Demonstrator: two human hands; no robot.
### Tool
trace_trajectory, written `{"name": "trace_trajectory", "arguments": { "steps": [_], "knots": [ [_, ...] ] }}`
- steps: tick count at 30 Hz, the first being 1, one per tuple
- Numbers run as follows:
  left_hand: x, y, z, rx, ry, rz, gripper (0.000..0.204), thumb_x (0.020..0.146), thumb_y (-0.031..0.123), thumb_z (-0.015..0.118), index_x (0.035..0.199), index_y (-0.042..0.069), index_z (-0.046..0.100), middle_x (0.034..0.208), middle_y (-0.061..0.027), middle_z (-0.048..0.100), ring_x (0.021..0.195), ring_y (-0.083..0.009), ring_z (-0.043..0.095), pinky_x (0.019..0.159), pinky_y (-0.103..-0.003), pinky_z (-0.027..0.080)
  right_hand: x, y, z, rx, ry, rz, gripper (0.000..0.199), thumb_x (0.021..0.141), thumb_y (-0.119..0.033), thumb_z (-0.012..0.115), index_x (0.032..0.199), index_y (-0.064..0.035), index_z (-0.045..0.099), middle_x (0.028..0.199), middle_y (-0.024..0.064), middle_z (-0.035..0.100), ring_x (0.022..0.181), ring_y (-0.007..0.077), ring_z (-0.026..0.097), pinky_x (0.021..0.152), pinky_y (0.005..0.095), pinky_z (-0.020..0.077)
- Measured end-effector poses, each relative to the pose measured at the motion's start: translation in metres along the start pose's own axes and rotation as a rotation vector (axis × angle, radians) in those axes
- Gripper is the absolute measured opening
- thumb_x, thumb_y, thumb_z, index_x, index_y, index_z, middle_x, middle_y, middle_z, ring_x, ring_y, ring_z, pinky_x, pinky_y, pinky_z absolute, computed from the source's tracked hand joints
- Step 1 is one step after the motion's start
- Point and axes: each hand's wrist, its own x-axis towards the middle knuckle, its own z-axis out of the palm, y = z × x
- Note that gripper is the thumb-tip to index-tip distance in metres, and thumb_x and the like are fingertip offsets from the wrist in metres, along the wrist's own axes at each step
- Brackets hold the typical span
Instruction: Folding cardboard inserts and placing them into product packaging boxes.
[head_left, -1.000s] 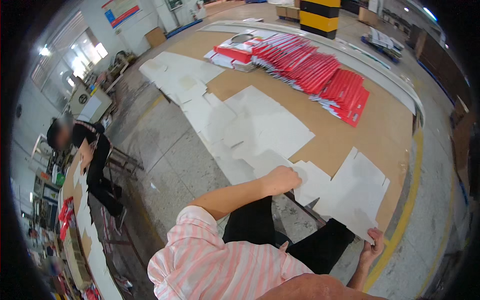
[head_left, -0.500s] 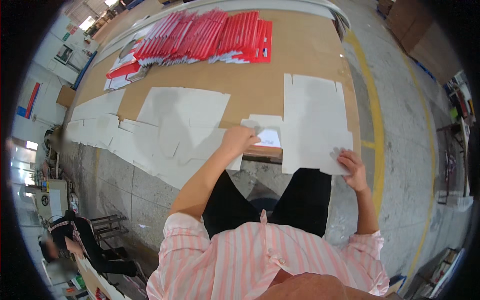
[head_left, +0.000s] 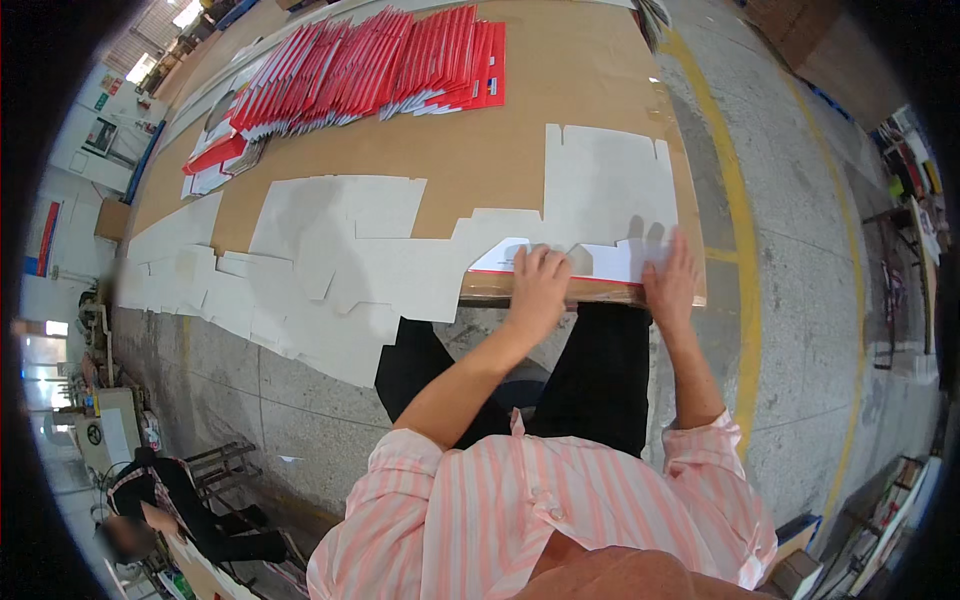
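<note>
A flat cardboard blank (head_left: 612,180), grey-white on its upper face, lies at the table's near right corner. Its near edge is folded back into a narrow white flap (head_left: 615,262) with a red line along the fold. My left hand (head_left: 541,290) rests on this strip with fingers apart and bent, fingertips pressing down. At the strip's right end lies my right hand (head_left: 671,283), its fingers stretched out and pointing away from me. Just left of my left hand, a white piece (head_left: 498,256) with a red edge shows; whether it belongs to the same blank I cannot tell.
More grey-white blanks (head_left: 330,262) overlap on the left, hanging past the near edge of the brown table (head_left: 470,150). Red folded cartons (head_left: 370,65) stand in a leaning row at the back. A seated person (head_left: 190,505) works at the lower left. Yellow lines (head_left: 735,200) mark the floor.
The blank's near edge, flat before, is now folded back with its white and red side up. My left hand has moved right onto it; my right hand has moved inward and away from me.
</note>
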Motion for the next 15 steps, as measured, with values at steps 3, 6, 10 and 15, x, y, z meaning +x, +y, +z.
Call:
{"name": "trace_trajectory", "arguments": {
  "steps": [3,6,10,15],
  "knots": [
    [-0.01,-0.051,-0.024,-0.15,-0.002,-0.216,0.033,0.076,0.003,0.061,0.11,0.005,0.062,0.111,-0.0149,0.057,0.104,-0.0353,0.052,0.093,-0.043,0.042,-0.011,0.042,-0.019,0.089,0.078,-0.069,0.069,0.075,-0.024,0.074,0.134,-0.0012,0.045,0.134,0.0218,0.047,0.126,0.0398,0.04,0.105,0.0509,0.0307],
    [-0.015,-0.079,-0.048,-0.158,-0.045,-0.319,0.033,0.075,0.007,0.065,0.108,0.007,0.065,0.108,-0.013,0.059,0.103,-0.0341,0.053,0.088,-0.043,0.044,-0.023,0.044,-0.042,0.015,-0.048,-0.134,0.053,0.08,-0.018,0.072,0.125,0.0049,0.053,0.129,0.0193,0.051,0.126,0.0368,0.042,0.105,0.0432,0.0338],
    [-0.009,-0.049,-0.029,-0.38,-0.004,-0.325,0.028,0.074,0.007,0.067,0.102,0.009,0.068,0.103,-0.0102,0.061,0.101,-0.0332,0.053,0.087,-0.043,0.044,0.005,0.02,-0.066,1.057,0.082,0.328,0.049,0.087,0.0,0.063,0.134,0.0001,0.046,0.13,0.01,0.05,0.12,0.0237,0.048,0.099,0.0365,0.0414],
    [0.003,0.006,0.01,-0.515,0.01,-0.215,0.036,0.072,0.003,0.066,0.107,0.009,0.066,0.106,-0.0105,0.059,0.104,-0.0329,0.052,0.088,-0.043,0.043,0.03,-0.034,-0.052,1.093,0.389,-0.013,0.079,0.081,-0.005,0.072,0.145,-0.0034,0.026,0.134,0.0135,0.044,0.119,0.0237,0.048,0.097,0.0372,0.0421]
  ]
}}
